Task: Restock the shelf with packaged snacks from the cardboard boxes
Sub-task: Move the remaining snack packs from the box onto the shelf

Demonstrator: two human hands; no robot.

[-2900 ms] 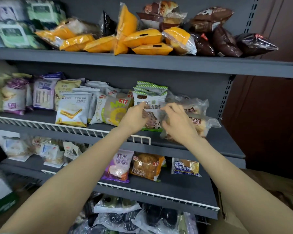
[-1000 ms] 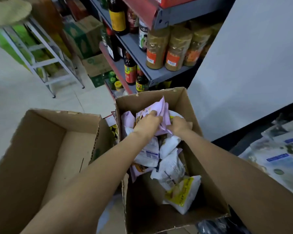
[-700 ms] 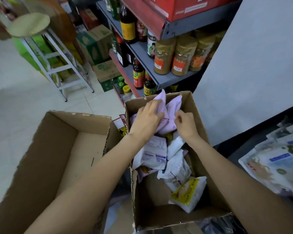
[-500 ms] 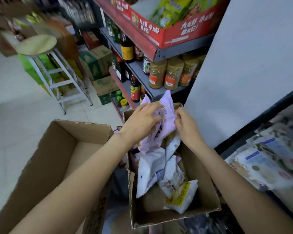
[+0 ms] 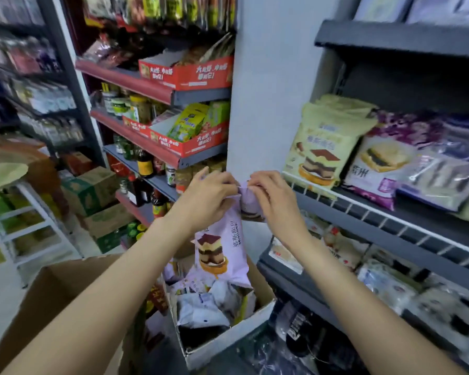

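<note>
Shelves [image 5: 390, 212] flank both hands, left hand [image 5: 206, 197] and right hand [image 5: 275, 197], gripping a purple snack packet [image 5: 222, 253] above the box [image 5: 228, 339].

1. The purple snack packet [image 5: 222, 253] is thin plastic film with a soft sheen, creased near its top.
2. The cardboard box [image 5: 229, 341] is matt brown paperboard with a pale, rough cut edge.
3. The shelf [image 5: 395, 236] is matt dark grey painted metal, fronted by a white wire rail [image 5: 385, 212].
4. The cream cake bag [image 5: 326, 147] looks like matt plastic.
5. The sauce bottles [image 5: 145, 165] are glossy dark glass or plastic; which one cannot be told.
</note>
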